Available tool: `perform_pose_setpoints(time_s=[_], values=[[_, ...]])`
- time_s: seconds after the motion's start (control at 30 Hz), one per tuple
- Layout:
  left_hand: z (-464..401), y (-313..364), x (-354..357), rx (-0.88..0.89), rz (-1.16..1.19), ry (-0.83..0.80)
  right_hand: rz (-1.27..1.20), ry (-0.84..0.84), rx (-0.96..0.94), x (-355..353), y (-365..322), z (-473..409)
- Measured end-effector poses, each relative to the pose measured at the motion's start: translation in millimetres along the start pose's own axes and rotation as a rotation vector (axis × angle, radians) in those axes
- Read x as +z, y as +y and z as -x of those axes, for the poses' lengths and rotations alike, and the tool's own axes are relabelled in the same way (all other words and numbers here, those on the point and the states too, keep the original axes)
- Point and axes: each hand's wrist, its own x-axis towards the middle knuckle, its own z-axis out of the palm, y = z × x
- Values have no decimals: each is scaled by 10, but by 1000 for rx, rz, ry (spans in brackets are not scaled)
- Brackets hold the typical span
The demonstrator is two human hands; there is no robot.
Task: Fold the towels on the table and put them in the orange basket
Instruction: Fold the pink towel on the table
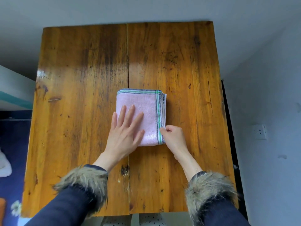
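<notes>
Head view: press flat and keep the stacked edges squared before lifting (judged best for a tidy fold). Folded pink terry towel with green and blue stripes (143, 111) mid-way across the worn wooden table (81, 79). Left hand (125, 132) spread flat on top; right hand (172, 137) pinching its near right edge.

Table (179, 66) seen as glossy varnished wood, worn and dark-stained, towel (146, 103) as soft pink terry cloth with woven striped borders, sleeve cuffs (84, 178) trimmed in shaggy fur, wall (268, 79) painted matt.
</notes>
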Motion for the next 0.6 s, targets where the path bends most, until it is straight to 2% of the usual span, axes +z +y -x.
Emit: perform_pose_setpoints(time_s=[0.07,0.13,0.17,0.23,0.27,0.4,0.6], values=[[-14,-9,21,8,-8,-24,127,110,-69,36,-4,38],[-33,16,10,10,3,-16,319,320,-282,131,-41,91],[-46,27,-1,15,23,1,368,373,-425,197,-56,78],[-109,28,-39,19,80,48,514,383,-665,328,-72,-52],[-158,15,-58,15,102,68,600,366,-718,367,-90,-143],[-341,-89,-29,-3,87,84,794,288,-670,350,-62,-465],[-362,-122,189,21,35,125,794,223,-598,344,44,-595]])
